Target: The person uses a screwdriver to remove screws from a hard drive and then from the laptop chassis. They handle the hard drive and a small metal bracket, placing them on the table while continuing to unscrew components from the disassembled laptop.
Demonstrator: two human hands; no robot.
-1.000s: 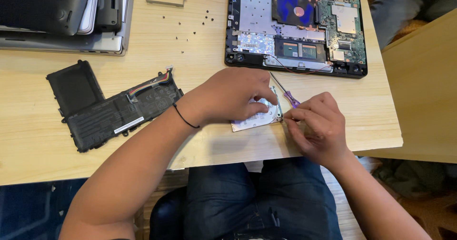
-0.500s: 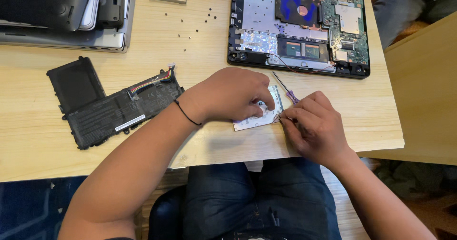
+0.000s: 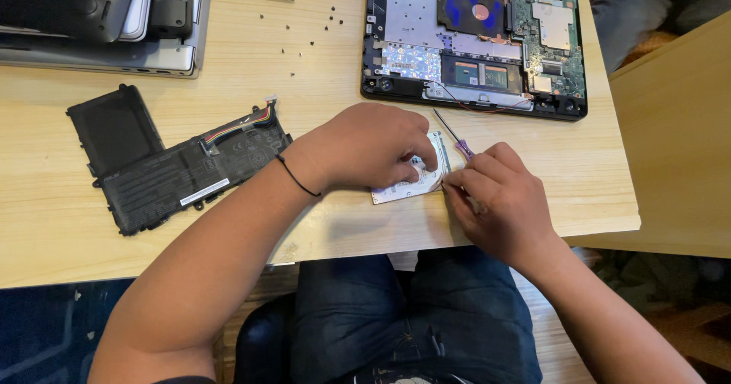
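Near the table's front edge, the drive is pinned flat under the left hand. Just to its right, the right hand is pinched on a screwdriver, shaft angled toward the opened laptop beyond.

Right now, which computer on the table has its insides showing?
The black laptop at the table's far edge, above the hands: its cover is off, showing circuit boards. The stacked laptops at far left are closed.
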